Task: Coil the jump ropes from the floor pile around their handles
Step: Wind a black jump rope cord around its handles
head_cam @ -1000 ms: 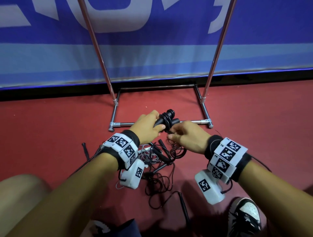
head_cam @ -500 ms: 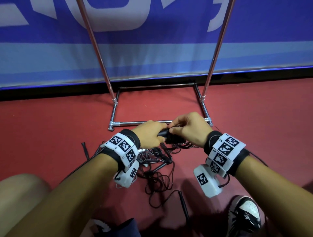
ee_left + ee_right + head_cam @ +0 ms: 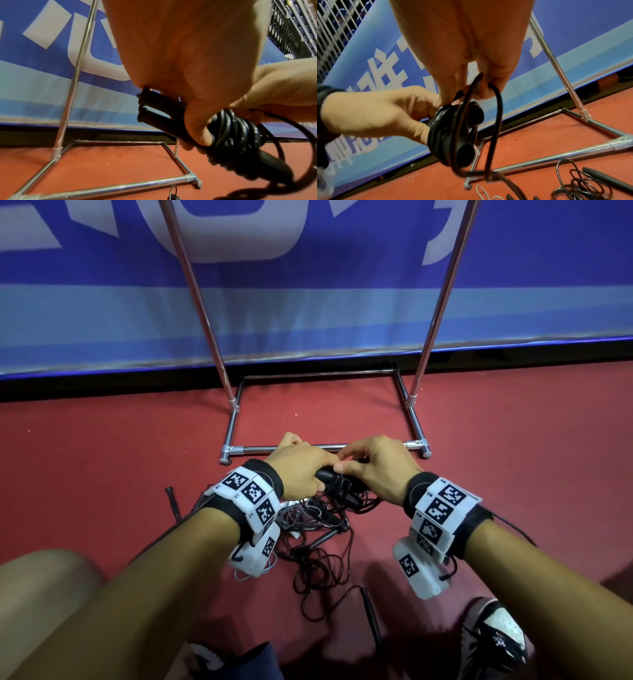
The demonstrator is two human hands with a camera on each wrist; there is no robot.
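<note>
My left hand point(image 3: 301, 470) grips two black jump-rope handles point(image 3: 159, 116) held side by side, with black cord point(image 3: 236, 136) wound round them in several turns. The same bundle point(image 3: 453, 135) shows end-on in the right wrist view. My right hand point(image 3: 373, 463) pinches a loose loop of that cord point(image 3: 496, 108) just above the bundle. Both hands meet over the pile of tangled black ropes point(image 3: 318, 556) on the red floor. The bundle is mostly hidden by the hands in the head view.
A chrome rack frame point(image 3: 322, 446) stands on the floor just beyond my hands, its two poles rising before a blue banner point(image 3: 308, 302). A loose handle point(image 3: 371, 618) lies near my shoe point(image 3: 493, 642). My knee point(image 3: 44, 583) is at the lower left.
The hands and bundle have dropped lower toward the pile. The right hand has swung from beneath the handles to over them, carrying the cord around.
</note>
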